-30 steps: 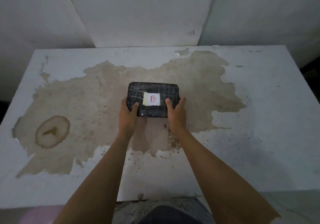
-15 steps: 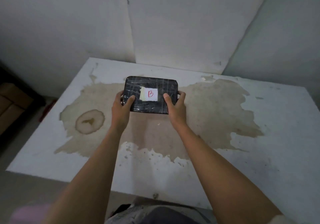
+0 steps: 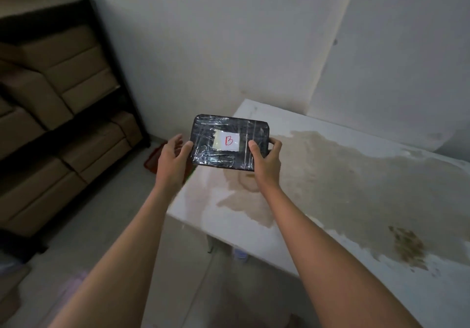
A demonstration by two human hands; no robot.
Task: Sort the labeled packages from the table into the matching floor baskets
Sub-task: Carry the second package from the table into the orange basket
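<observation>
Wall (image 3: 229,35): pale, plain, fills the back of the view; a seam runs down it on the right.
Table (image 3: 381,165): white top w/ a big brown stain where the paint is worn off; its left corner is near the middle of the view, the rest goes to the right.
Shelf rack (image 3: 106,55): black metal frame on the left, by the wall.
Cardboard boxes (image 3: 63,73): brown, stacked on the rack in several levels, blurred.
Floor (image 3: 106,226): grey-beige, left of the table and below it.
Red thing (image 3: 152,161): low on the floor behind the left hand, mostly hidden; cannot tell what it is.
Package (image 3: 223,157): black, flat, rectangular, wrapped in shiny clear tape; held in the air over the table's left corner, not touching the top.
Label (image 3: 227,141): white paper on top of the pkg, red letter "B".
Right hand (image 3: 267,160): clamps the pkg's right end, thumb on top near the label, fingers around the far edge.
Left hand (image 3: 173,161): at the pkg's left end, thumb tip touches the top edge, the other fingers spread and loose, apart from the wrap; not a real grasp.
</observation>
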